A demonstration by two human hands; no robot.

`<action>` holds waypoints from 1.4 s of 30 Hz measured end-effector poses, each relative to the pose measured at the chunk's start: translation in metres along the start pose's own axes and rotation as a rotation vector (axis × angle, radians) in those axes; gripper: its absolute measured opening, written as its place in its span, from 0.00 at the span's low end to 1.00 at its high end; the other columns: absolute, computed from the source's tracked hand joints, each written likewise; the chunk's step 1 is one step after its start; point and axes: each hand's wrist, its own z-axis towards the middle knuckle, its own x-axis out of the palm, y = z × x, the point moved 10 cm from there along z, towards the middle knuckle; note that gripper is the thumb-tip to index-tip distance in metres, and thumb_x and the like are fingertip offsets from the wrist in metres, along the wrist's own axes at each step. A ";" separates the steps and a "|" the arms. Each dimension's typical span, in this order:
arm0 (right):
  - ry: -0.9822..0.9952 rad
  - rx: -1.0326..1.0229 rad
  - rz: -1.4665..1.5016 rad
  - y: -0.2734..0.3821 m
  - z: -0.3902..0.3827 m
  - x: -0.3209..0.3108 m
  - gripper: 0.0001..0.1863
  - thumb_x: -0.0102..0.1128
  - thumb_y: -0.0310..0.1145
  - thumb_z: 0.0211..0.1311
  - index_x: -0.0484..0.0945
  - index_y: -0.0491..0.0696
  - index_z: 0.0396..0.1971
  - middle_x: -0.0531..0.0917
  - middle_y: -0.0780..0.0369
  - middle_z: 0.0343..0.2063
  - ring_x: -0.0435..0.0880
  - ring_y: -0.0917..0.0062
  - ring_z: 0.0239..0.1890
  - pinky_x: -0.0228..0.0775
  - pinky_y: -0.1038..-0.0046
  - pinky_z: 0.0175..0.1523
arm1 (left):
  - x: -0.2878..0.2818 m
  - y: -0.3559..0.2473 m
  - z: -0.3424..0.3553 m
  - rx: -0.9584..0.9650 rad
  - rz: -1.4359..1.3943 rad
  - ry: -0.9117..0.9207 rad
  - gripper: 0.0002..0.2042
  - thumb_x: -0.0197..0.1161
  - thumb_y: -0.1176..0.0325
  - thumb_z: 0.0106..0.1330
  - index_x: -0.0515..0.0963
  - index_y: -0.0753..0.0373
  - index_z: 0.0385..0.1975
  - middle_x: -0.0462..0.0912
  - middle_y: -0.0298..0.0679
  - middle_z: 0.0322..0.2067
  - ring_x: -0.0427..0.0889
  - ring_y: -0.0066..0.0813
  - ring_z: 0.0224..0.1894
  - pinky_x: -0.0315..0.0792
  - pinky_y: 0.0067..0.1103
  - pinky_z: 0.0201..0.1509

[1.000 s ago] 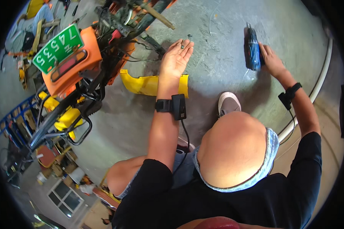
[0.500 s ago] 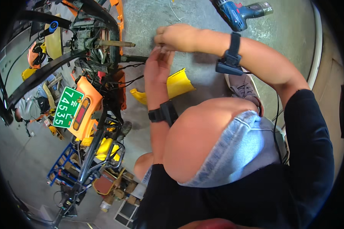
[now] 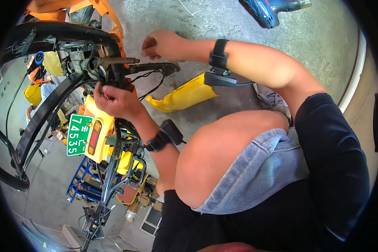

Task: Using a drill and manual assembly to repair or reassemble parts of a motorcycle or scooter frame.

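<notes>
My left hand (image 3: pixel 118 102) is at the underside of a stripped-down scooter or motorbike, its fingers curled in against the dark frame parts beside a small red piece. What those fingertips grip is hidden. To the right of a protruding metal shaft (image 3: pixel 117 61), my right hand (image 3: pixel 164 45) hangs in the air with thumb and fingers curved together. Anything held there is too small to make out. Below the right hand, a dark arm (image 3: pixel 155 68) with black cables sticks out from the vehicle. A yellow curved panel (image 3: pixel 185 94) lies on the floor beneath my right forearm.
A blue cordless drill (image 3: pixel 264 12) lies on the floor at the top right. The vehicle's black tubular frame (image 3: pixel 44 117) fills the left side, with an orange-yellow tail panel (image 3: pixel 103 128) and green plate (image 3: pixel 79 134). Farther back stand a blue rack (image 3: pixel 82 180) and several boxes.
My hands, which were together over the floor, have parted. The left has moved left to the vehicle; the right has shifted left and slightly down. The view has shifted too.
</notes>
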 end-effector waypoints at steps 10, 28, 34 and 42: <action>-0.231 -0.279 -0.084 0.025 0.032 0.008 0.11 0.66 0.27 0.54 0.78 0.38 0.35 0.85 0.56 0.31 0.85 0.73 0.34 0.76 0.74 0.40 | 0.047 -0.014 -0.001 0.313 0.341 -0.074 0.13 0.49 0.69 0.64 0.80 0.65 0.38 0.84 0.42 0.36 0.79 0.46 0.41 0.63 0.36 0.61; -0.230 0.009 0.294 0.027 0.032 0.024 0.06 0.61 0.23 0.57 0.80 0.37 0.33 0.84 0.59 0.26 0.82 0.81 0.27 0.73 0.79 0.32 | 0.035 -0.019 0.006 0.359 0.469 -0.211 0.11 0.52 0.71 0.57 0.83 0.58 0.34 0.84 0.35 0.34 0.77 0.45 0.47 0.69 0.36 0.52; -0.260 0.044 0.310 -0.008 0.035 0.035 0.09 0.61 0.27 0.61 0.80 0.40 0.39 0.83 0.64 0.31 0.79 0.81 0.31 0.72 0.78 0.39 | 0.023 0.004 0.010 0.221 0.349 -0.175 0.10 0.57 0.69 0.51 0.82 0.57 0.31 0.83 0.35 0.36 0.77 0.45 0.47 0.69 0.38 0.52; -0.062 0.149 0.310 -0.007 0.041 0.033 0.05 0.52 0.25 0.65 0.74 0.46 0.29 0.79 0.63 0.24 0.76 0.79 0.23 0.69 0.80 0.30 | -0.006 0.001 0.006 0.151 0.132 -0.364 0.11 0.58 0.68 0.49 0.82 0.57 0.33 0.83 0.34 0.37 0.78 0.40 0.49 0.67 0.36 0.57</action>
